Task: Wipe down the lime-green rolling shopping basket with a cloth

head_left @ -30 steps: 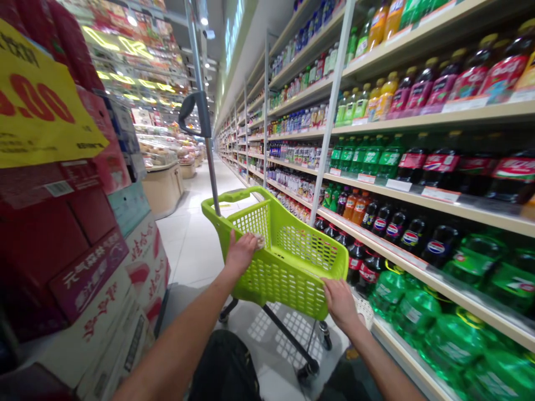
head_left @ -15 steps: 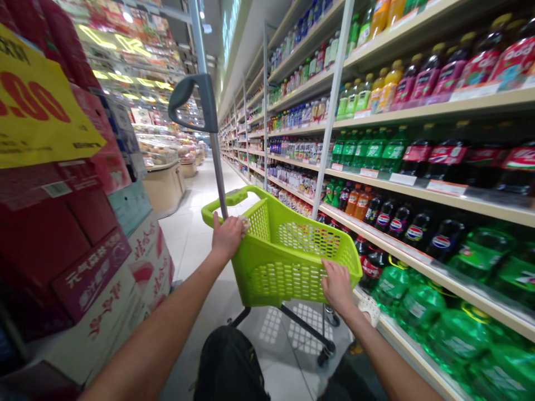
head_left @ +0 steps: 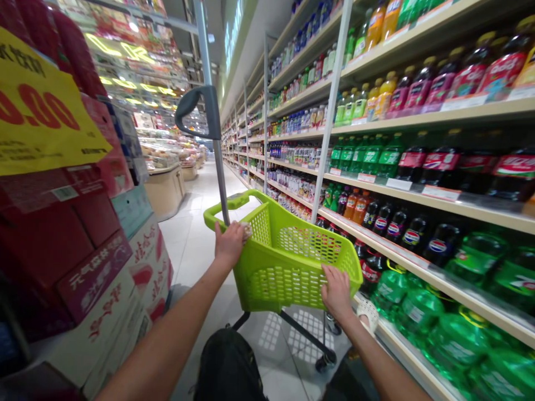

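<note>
A lime-green plastic shopping cart with perforated sides stands before me on a dark wheeled frame. My left hand is closed at the cart's rear corner, beside the base of a grey pole. Beneath its fingertips a pale crumpled cloth peeks out, lying against the rim. Over the near side rim, toward the front end, curl the fingers of my right hand. The grey pole carries a looped handle above the cart. No goods show inside the basket.
Shelves of drink bottles line the right side, with large green bottles at the bottom. Stacked cartons and a yellow price sign rise on the left. The tiled aisle runs back past display counters.
The view has shifted slightly, so the cart and pole sit a little lower and further right. Both hands keep their places on the cart, the left fingers having moved only slightly, if at all.
</note>
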Demonstrator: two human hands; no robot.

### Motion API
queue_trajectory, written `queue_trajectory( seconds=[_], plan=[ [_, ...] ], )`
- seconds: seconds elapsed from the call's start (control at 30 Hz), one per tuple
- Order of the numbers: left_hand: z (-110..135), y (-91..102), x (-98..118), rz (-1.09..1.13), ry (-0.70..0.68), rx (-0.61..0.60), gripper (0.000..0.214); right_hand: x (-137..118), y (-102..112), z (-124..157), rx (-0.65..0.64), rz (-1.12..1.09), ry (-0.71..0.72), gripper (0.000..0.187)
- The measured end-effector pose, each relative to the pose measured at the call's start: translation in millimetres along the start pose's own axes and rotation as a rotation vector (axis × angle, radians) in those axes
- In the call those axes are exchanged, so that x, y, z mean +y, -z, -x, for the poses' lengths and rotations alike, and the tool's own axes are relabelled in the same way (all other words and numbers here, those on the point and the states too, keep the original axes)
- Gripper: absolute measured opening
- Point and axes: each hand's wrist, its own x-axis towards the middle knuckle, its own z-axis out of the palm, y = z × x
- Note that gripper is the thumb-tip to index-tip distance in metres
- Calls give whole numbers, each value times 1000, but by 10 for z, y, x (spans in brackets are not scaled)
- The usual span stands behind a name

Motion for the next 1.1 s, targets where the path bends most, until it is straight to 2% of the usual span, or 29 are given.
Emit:
queue_trajectory(
  seconds=[0.07,0.17,0.23,0.3,0.4,0.47,0.53,0.63,0.7,0.77,0.87,0.93,1.0,1.1],
  plan=[
    [76,-101,192,36,-66,-24,29,-17,-9,-2,8,-8,-20,47],
    [203,-307,626,123,-225,-83,27,-15,-16,2,-8,-19,-4,49],
    [223,-362,753,163,-291,-93,26,9,-17,8,-18,-21,12,51],
    [186,-321,657,166,-238,-64,26,36,-21,16,-18,-20,18,52],
    [104,-200,348,132,-41,14,27,50,-35,26,-9,-27,12,53],
    [102,-188,306,131,-20,15,27,39,-46,30,2,-31,2,53],
    [161,-261,485,163,-113,-26,26,26,-53,32,7,-28,-6,53],
    [269,-413,903,222,-271,-54,25,34,-46,38,-13,-28,10,54],
    [280,-444,998,234,-319,-44,25,59,-33,42,-32,-29,30,56],
    [229,-395,841,215,-281,-31,25,82,-20,44,-45,-30,41,57],
    [109,-255,402,150,-75,15,26,83,-12,42,-48,-33,25,57],
    [71,-204,269,135,-24,22,27,61,-16,38,-41,-33,4,56],
    [99,-229,384,156,-75,-11,25,37,-18,35,-32,-31,-14,54],
    [202,-345,790,220,-210,-61,24,29,-2,33,-44,-32,-14,56]
  ],
)
